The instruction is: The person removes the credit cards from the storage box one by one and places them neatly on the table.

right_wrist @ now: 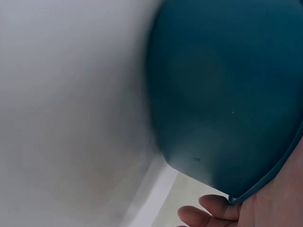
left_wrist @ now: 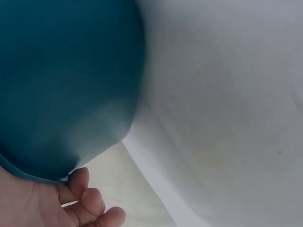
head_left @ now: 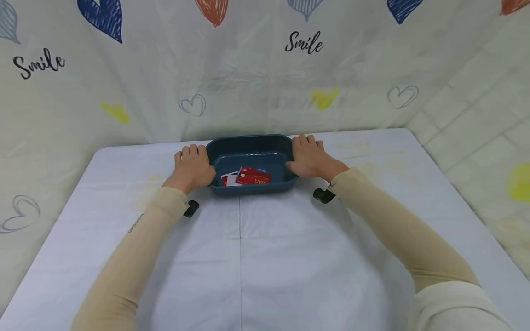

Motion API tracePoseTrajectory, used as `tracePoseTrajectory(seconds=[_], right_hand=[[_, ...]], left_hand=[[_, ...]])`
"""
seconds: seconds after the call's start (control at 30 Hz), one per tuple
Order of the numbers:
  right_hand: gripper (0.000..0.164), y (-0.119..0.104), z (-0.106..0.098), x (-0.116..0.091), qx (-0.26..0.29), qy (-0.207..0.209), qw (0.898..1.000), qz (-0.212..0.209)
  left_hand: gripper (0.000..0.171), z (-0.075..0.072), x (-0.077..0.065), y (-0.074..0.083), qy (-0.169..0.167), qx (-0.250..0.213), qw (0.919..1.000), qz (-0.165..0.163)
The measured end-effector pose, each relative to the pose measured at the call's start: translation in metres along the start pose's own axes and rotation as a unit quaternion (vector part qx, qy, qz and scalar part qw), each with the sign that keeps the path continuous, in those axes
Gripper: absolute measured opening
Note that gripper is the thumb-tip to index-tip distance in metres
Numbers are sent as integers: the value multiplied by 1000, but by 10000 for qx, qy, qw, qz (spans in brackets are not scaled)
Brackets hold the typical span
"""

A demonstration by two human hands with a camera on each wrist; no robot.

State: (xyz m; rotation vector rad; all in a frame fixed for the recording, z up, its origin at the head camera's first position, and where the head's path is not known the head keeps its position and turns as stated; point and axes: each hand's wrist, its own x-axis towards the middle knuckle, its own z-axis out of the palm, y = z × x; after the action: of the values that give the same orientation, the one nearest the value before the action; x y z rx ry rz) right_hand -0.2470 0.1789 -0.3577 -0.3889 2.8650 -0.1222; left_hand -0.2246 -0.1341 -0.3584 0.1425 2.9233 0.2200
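A dark teal plastic basin (head_left: 252, 189) is at the far side of the table. Several cards lie inside it near the front wall, with a red card (head_left: 258, 177) on top. My left hand (head_left: 192, 168) grips the basin's left end, and my right hand (head_left: 308, 158) grips the right end, each with the thumb toward the inside. From the left wrist, the basin's outer wall (left_wrist: 66, 90) fills one side, with fingertips bent at the rim. The right wrist view likewise shows the outer wall (right_wrist: 222, 94) and fingers (right_wrist: 215, 205) at the rim.
A white cloth (head_left: 273, 257) with a crease down the middle covers the table. Close behind the basin hangs a pale curtain (head_left: 248, 69) printed with hearts and "Smile". Dark wrist devices (head_left: 324, 196) sit under both sleeves.
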Motion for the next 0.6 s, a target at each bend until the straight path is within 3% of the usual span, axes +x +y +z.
tracePoseTrajectory(seconds=[0.6], right_hand=[[62,-11,10,-17,130,217,9995,-175]], left_hand=[[59,4,-18,-7,-51,130,9999,28]])
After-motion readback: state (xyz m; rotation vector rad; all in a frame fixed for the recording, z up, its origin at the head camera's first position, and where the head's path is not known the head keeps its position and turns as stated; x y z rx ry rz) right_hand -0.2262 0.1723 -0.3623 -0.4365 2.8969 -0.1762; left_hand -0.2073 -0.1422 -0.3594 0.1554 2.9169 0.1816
